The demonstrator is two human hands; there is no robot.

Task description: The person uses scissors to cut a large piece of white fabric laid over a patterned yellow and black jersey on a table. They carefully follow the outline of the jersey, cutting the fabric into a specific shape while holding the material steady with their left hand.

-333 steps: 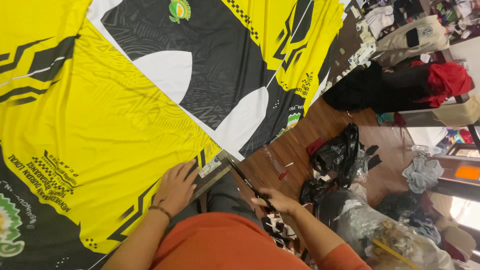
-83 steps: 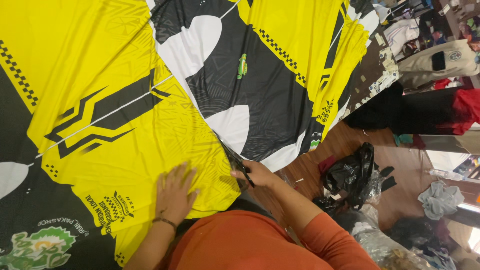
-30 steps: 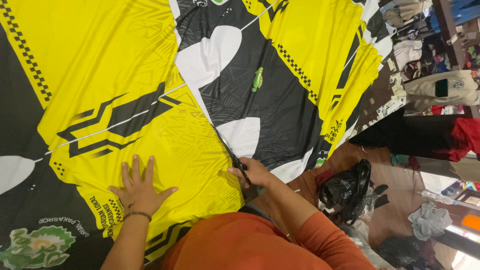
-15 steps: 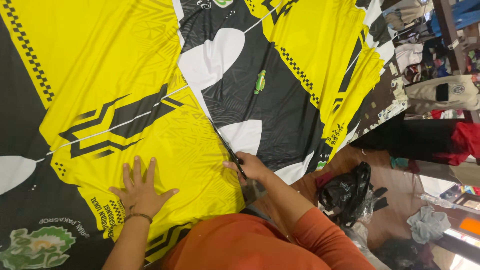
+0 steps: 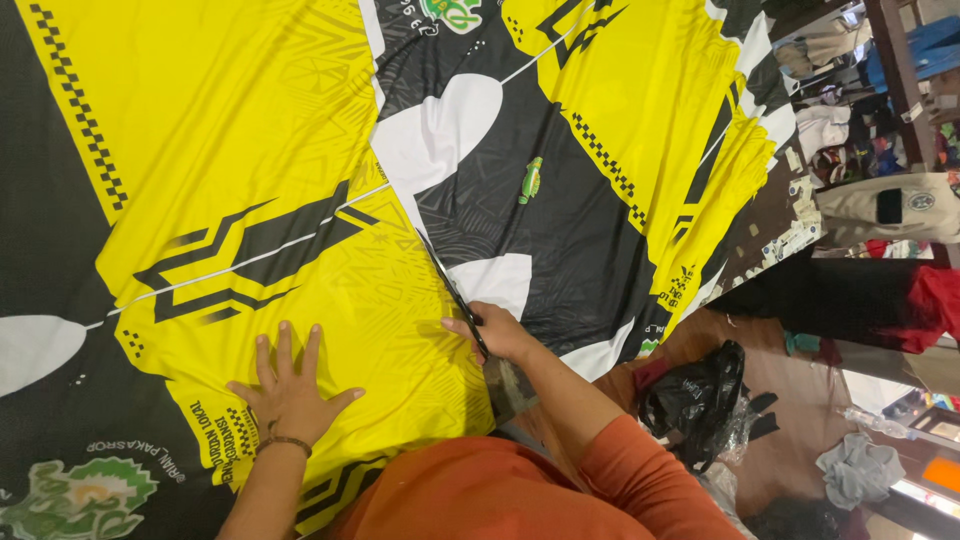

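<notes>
A large printed fabric (image 5: 250, 130) in yellow, black and white lies spread over a table. My left hand (image 5: 290, 390) rests flat on a yellow panel with fingers spread, a dark bracelet at the wrist. My right hand (image 5: 497, 332) grips black scissors (image 5: 452, 290) whose blades point up along the seam between the yellow panel and the black-and-white panel. The cut edge runs behind the scissors toward my orange-sleeved arm. A small green object (image 5: 530, 180) lies on the black part of the cloth.
The wooden table edge (image 5: 745, 235) shows at the right with small paper scraps. Below it on the floor lie a black plastic bag (image 5: 695, 400), a red cloth (image 5: 935, 300), a grey rag (image 5: 860, 470) and piles of clothing.
My right hand and the scissors have moved further up the seam, lengthening the cut. My left hand stays pressed on the yellow panel, as it was one second ago.
</notes>
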